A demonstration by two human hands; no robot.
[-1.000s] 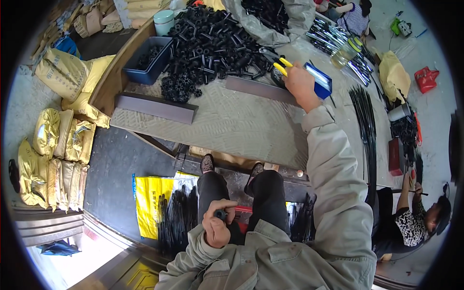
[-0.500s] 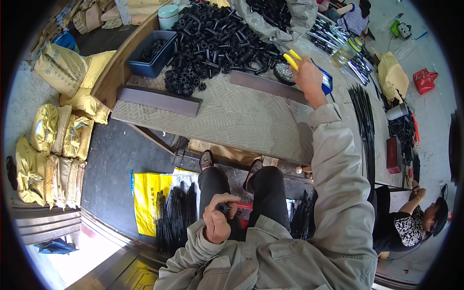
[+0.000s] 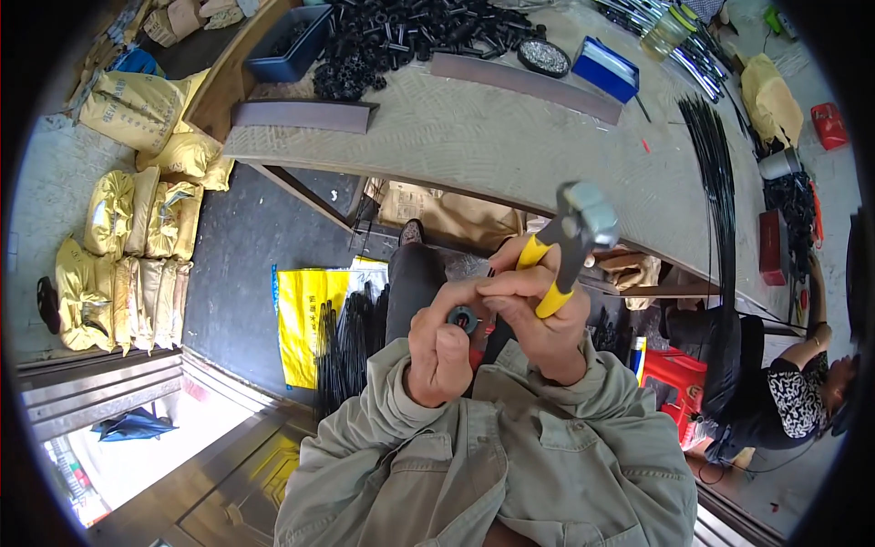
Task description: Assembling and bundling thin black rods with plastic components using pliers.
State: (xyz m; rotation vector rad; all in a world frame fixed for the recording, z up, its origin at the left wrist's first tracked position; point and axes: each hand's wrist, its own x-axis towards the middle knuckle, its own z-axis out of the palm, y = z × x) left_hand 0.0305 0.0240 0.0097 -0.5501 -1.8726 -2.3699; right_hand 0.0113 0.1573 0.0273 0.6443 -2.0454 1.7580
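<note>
My left hand is closed around a small black tubular part, its round open end facing up. Something reddish shows inside that opening. Close beside it on the right, my right hand grips pincers with yellow handles, their metal jaws pointing up and away from me. The fingertips of both hands meet or nearly meet above my lap. Whether my right fingers also pinch something small cannot be made out.
The table ahead carries a heap of black parts, a blue bin, a round dish, a blue box and long black rods. Yellow sacks stand left. A person sits at right.
My right hand has come back from the far side of the table with the pincers and now meets my left hand. My left hand, still holding the black part, has moved up and slightly right.
</note>
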